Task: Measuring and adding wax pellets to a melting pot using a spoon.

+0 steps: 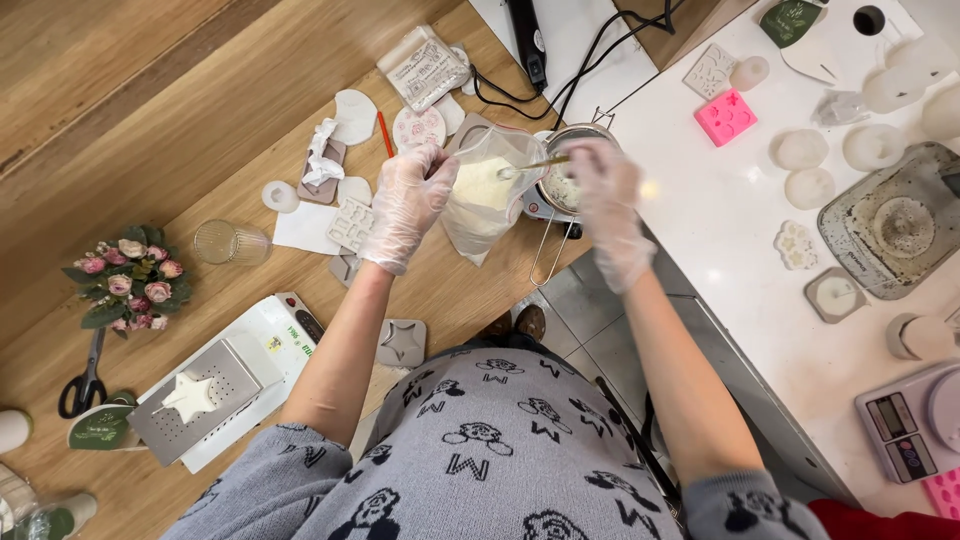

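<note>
The gloved right hand was motion-blurred, so couldn't really make out its grip on the thin metal spoon. The small steel pot sat half hidden behind it and the clear plastic bag of pale flakes. The pink silicone mould got cut off bottom right.

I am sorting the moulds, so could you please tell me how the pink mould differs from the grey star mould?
The pink mould is bright pink with several small cavities and lies on the white counter. The grey star mould is dull grey with one large star cavity and lies on the wooden table. Both are squarish, and neither is being touched.
</note>
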